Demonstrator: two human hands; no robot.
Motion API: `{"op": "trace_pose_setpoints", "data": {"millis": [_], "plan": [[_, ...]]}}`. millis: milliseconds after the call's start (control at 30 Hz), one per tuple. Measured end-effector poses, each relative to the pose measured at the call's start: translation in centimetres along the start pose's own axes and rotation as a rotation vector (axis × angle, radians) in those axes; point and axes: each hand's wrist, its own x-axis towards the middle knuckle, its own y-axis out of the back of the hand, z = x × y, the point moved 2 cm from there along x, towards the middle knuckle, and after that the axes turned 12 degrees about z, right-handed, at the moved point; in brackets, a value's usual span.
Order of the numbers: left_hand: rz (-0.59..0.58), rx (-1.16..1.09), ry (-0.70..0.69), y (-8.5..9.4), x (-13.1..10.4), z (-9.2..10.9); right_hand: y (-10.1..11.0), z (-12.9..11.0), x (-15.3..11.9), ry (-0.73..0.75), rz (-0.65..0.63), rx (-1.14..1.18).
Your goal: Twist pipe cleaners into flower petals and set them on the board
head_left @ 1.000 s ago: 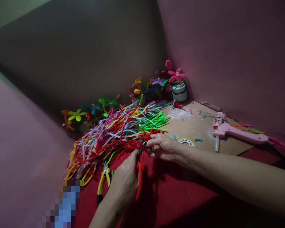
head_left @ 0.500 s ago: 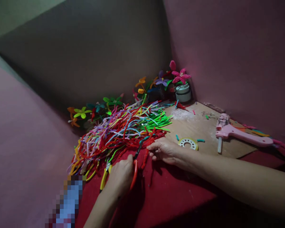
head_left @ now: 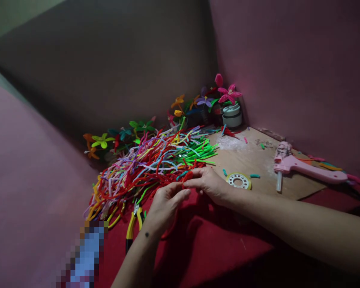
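Note:
The fingertips of my left hand (head_left: 165,206) and my right hand (head_left: 210,185) meet at the near edge of a colourful heap of pipe cleaners (head_left: 144,164). Between them is a red pipe cleaner (head_left: 184,184); my right hand pinches it, and the curled fingers of my left hand close on it from the left. A red curved piece (head_left: 169,232), perhaps a scissor handle, shows dimly under my left hand. Yellow-handled pliers (head_left: 131,228) lie on the red cloth (head_left: 216,240), left of that hand.
A tape roll (head_left: 238,182) and a pink glue gun (head_left: 312,170) lie on the brown board (head_left: 258,156) at the right. Behind the heap stand pipe-cleaner flowers (head_left: 100,141) and a grey jar (head_left: 232,117) against the walls. A blurred blue object (head_left: 88,252) is at lower left.
My left hand no longer grips the red-handled cutting tool. It has moved up and right to the fingertips of my right hand, which has shifted slightly up.

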Motion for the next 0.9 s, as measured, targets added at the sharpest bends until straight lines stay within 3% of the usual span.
{"op": "trace_pose_setpoints", "data": {"millis": [133,500,600,733,800,900], "plan": [[0.008,-0.163,0.101,-1.4,0.5,-0.2,0.3,-0.6,0.3,0.126,0.057,-0.06],[-0.073,-0.395,0.181,-1.8,0.7,-0.7,0.8,-1.1,0.3,0.61,0.121,-0.381],[-0.059,-0.473,0.184,-2.4,0.6,-1.4,0.8,-0.9,0.3,0.489,0.118,-0.314],[-0.011,-0.556,0.173,-3.1,0.5,-1.9,0.2,0.5,0.5,0.103,-0.114,-0.029],[-0.035,-0.56,0.169,-3.2,0.4,-1.9,0.1,1.0,0.6,-0.009,-0.182,0.051],[-0.117,-0.535,0.234,-3.1,0.2,-2.0,0.5,1.2,0.9,-0.038,-0.072,0.09]]}}
